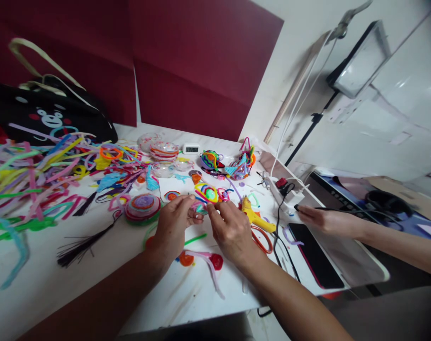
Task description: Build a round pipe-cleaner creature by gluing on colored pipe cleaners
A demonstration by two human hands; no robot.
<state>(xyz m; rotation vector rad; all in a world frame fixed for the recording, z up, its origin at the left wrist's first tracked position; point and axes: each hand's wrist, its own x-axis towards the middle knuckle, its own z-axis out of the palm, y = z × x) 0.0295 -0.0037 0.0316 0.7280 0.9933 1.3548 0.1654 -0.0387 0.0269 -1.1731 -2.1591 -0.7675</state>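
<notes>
Near the middle of the table, my left hand (176, 222) has its fingers closed on a small pink and teal coil (200, 207). Close beside it on the right, my right hand (230, 230) is bent with thumb and forefinger pressed together at the coil's right side; what they pinch is too small to make out. Just beyond the hands lies a yellow, blue and green pipe-cleaner piece (210, 193). A round purple, orange and pink coiled piece (143, 207) sits left of my left hand. The yellow glue gun (256, 218) lies right of my right hand.
Loose pipe cleaners (34, 175) heap at the left, before a black bag (52, 113). A black phone (316, 255) lies at the right. Another person's hand (318, 220) holds a black cable by the power strip (291, 192). A small clock (191, 149) stands at the back.
</notes>
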